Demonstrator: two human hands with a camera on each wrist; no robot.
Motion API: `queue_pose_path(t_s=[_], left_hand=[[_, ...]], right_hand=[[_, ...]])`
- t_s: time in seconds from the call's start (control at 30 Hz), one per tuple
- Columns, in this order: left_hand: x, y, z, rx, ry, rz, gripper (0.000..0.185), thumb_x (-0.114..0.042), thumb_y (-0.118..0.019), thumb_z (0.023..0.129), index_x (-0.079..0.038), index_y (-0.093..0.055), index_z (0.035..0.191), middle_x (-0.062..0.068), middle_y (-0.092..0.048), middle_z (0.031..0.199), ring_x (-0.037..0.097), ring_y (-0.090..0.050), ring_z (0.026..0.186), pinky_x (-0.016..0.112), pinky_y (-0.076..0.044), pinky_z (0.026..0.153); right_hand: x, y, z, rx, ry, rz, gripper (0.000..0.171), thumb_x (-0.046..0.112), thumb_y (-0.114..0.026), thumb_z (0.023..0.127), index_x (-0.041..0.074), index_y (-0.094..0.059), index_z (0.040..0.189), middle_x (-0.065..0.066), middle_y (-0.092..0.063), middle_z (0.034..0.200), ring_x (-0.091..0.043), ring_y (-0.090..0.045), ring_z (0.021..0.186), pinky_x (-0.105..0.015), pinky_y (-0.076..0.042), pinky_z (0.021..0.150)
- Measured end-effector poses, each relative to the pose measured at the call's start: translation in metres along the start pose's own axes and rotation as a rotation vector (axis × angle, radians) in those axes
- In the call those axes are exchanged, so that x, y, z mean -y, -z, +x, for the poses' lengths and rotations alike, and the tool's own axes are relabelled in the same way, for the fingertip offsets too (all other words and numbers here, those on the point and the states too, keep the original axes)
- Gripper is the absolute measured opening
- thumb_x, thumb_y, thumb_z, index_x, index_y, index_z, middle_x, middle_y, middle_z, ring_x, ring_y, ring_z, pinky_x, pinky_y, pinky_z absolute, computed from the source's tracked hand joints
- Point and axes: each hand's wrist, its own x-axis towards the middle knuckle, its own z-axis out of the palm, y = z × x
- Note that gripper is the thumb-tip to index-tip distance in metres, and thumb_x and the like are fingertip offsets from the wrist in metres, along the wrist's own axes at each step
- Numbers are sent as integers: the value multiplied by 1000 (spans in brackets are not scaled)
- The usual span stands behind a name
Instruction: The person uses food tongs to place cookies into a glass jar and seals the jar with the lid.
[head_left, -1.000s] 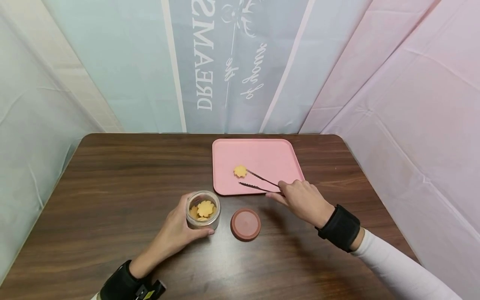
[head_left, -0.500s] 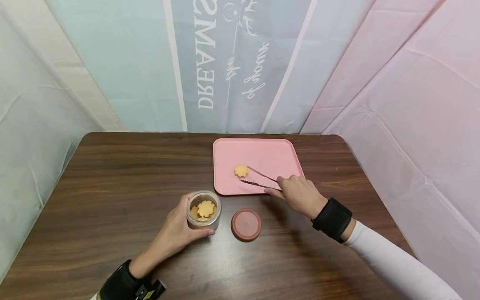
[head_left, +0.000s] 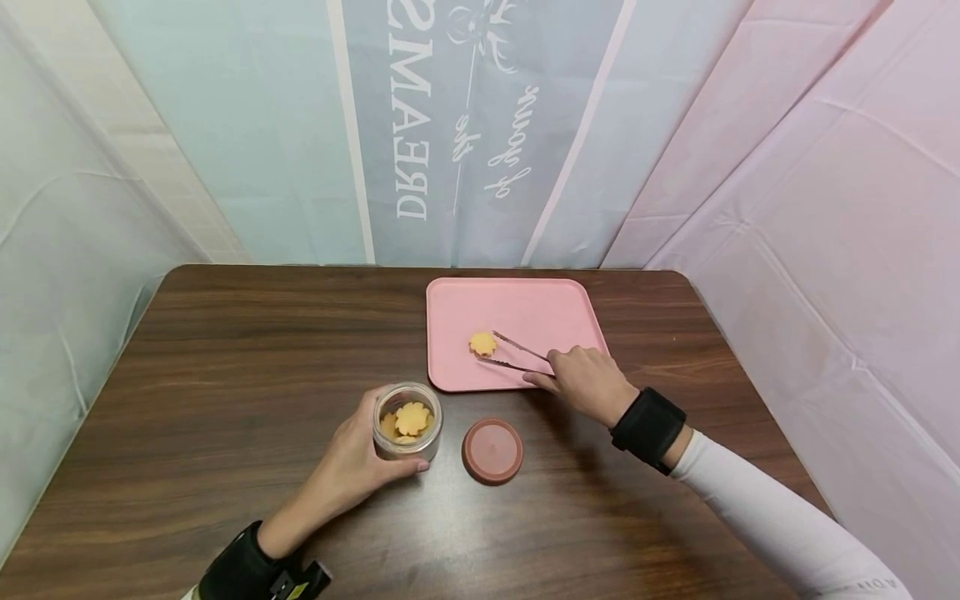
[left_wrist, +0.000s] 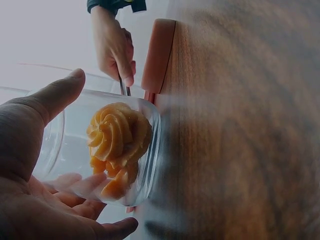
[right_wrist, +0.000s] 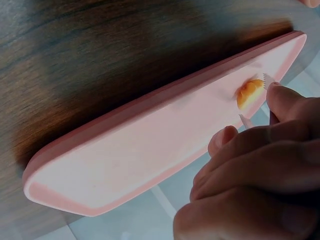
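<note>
My left hand (head_left: 357,454) grips a clear glass jar (head_left: 408,454), its thumb along the near side. Several swirled yellow cookies (left_wrist: 119,135) lie inside the uncovered jar. In the head view my right hand (head_left: 588,379) holds dark metal tongs (head_left: 517,342) over the front of the pink tray (head_left: 540,308). The tongs' arms stand apart, their tips close to the right and near sides of a single flower-shaped cookie (head_left: 482,343) on the tray. That cookie (right_wrist: 249,93) shows between the tips in the right wrist view; whether they touch it I cannot tell.
A round reddish-brown lid (head_left: 492,451) lies on the dark wooden table (head_left: 285,350), right of the jar and in front of the tray. Behind the table's far edge hangs a printed cloth (head_left: 480,133); pale cloths drape both sides.
My right hand and the tongs have shifted slightly left, and the tips sit closer about the cookie. My left hand and the jar have stayed in place.
</note>
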Motion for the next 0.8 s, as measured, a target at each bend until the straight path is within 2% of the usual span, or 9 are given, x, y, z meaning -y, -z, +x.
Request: queue_pose_path(t_s=[0.53,0.8], left_hand=[[-2,1,0,11,18,2,101,-30,-103,67,-5,-47,147,15,-65,137,35,-63,125,59,-50,101],[-2,1,-1,10,10,-3,100,-30,-103,67,-6,-47,147,15,-65,137,34,-63,126,59,-50,101]], right_hand=[[6,-3,8,83,-92,4,51,55,-67,101,9,-64,79,-3,-52,60,-21,-56,55,-38,-44,48],[6,-6,9,82,-88,26,50,53,-66,102,9,-65,79,-3,-52,60,-20,-56,55,-38,-45,49]])
